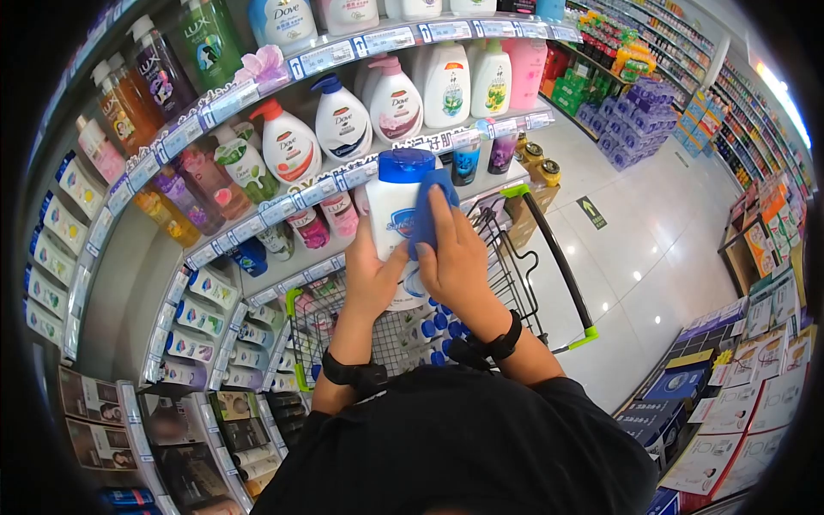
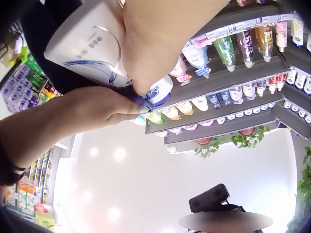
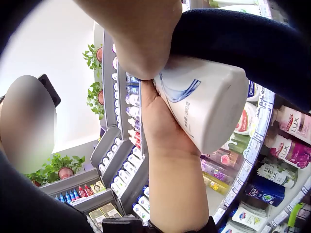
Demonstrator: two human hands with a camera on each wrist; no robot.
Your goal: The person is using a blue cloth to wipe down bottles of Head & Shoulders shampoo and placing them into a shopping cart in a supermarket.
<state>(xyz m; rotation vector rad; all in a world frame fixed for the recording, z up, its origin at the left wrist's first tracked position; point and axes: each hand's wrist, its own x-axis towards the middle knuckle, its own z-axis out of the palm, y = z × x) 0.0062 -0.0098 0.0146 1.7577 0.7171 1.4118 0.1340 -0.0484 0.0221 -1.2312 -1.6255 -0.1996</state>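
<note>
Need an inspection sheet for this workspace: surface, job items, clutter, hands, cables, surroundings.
Surface: stocked shelf; wire cart below the work.
Job's things: white bottle, upright, blue cap on; blue cloth against its side.
Clutter: several blue-capped bottles inside the cart.
Hands: left hand grips the white bottle; right hand holds the cloth to it.
Cables: nothing seen.
Surroundings: tiled floor, green arrow sign, stacked purple packs.

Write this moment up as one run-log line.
left hand: holds white bottle | right hand: holds blue cloth against bottle | blue cap: on | shopping cart: below hands
</note>
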